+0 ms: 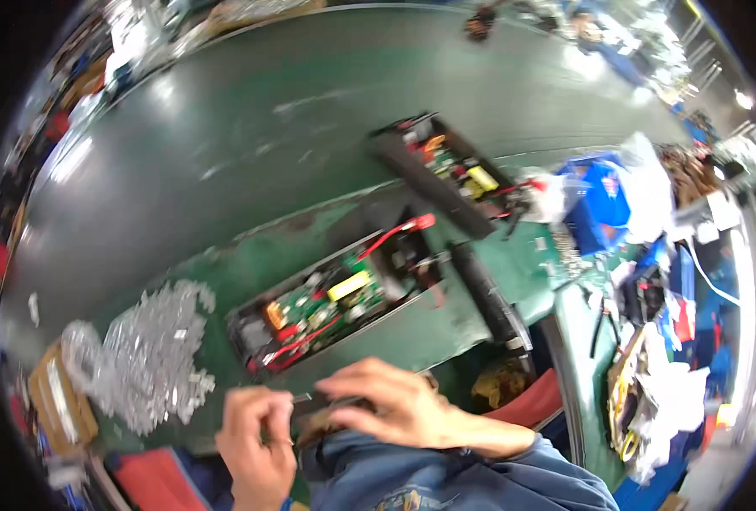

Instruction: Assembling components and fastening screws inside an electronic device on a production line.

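Note:
My left hand is closed in a pinch near the bench's front edge. A small thin shiny piece sticks out at its fingertips, too small and blurred to name. Just right of it, my right hand reaches leftward with thumb and fingers apart; a dark patch lies between them, and I cannot tell what it is. Beyond both hands lies an open black housing with a green circuit board, yellow and orange parts and red wires. One red lead ends in a red connector at its upper right.
A second open black housing lies farther back. Right of the nearer one is a long black bar-shaped part. Clear plastic pieces are heaped at left by a cardboard box. A blue bin stands at right. An open drawer sits below.

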`<state>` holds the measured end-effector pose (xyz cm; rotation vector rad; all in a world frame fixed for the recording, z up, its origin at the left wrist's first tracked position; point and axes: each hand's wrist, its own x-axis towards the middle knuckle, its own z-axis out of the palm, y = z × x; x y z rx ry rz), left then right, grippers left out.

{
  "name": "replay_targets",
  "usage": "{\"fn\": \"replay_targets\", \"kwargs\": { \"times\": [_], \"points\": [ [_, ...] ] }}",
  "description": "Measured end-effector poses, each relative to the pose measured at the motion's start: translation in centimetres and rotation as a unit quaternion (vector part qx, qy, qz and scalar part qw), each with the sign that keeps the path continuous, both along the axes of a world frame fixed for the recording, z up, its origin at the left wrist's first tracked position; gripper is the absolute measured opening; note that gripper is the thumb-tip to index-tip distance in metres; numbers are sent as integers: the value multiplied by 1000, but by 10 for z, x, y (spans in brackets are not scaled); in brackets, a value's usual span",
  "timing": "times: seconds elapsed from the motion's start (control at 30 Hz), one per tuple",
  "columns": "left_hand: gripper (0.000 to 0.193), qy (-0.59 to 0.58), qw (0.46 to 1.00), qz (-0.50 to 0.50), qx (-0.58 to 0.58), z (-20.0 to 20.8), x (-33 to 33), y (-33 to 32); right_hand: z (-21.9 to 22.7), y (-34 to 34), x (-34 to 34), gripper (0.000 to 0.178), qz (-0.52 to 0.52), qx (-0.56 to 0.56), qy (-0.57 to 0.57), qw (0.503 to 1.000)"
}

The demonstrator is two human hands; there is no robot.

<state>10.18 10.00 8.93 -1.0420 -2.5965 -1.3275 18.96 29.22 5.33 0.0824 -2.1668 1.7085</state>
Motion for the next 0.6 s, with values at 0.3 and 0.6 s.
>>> {"fn": "replay_targets", "kwargs": {
  "times": [0.3, 0.6],
  "points": [
    [51, -85, 986, -8, 144, 2, 6, 41, -1, 13, 16, 19, -76, -39, -79, 993],
    [28, -387, 899, -98, 182, -6, -21, 55, -10, 39, 34, 18, -140, -15, -155, 978]
  ]
}}
